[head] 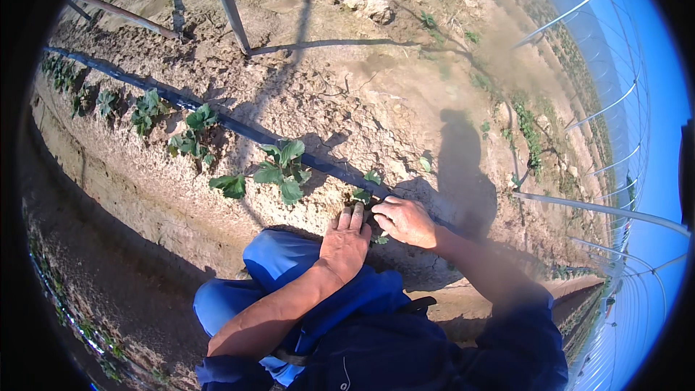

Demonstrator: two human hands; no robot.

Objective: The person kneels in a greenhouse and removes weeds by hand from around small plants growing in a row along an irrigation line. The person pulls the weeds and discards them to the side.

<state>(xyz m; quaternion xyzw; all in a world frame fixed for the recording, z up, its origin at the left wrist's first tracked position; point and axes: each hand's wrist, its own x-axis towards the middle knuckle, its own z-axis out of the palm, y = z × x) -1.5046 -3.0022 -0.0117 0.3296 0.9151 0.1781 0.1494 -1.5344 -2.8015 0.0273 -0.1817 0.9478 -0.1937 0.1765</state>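
My left hand [346,244] rests palm down on the soil at the base of a small green plant [361,195], its fingers stretched forward. My right hand [404,221] is beside it, fingers bent toward the same plant, close to the black drip irrigation tube [347,174]. What lies under the fingertips of both hands is hidden, so whether either one grips a leaf or stem cannot be told. Just left of the hands grows a larger leafy plant [282,171], with a low leaf [231,185] by it.
More leafy plants [190,136] line the raised soil bed along the tube. A metal post [228,5] and a slanted rod [125,15] stand beyond it. Metal hoops [602,209] rise at the right. A sunken furrow [125,277] runs at the lower left.
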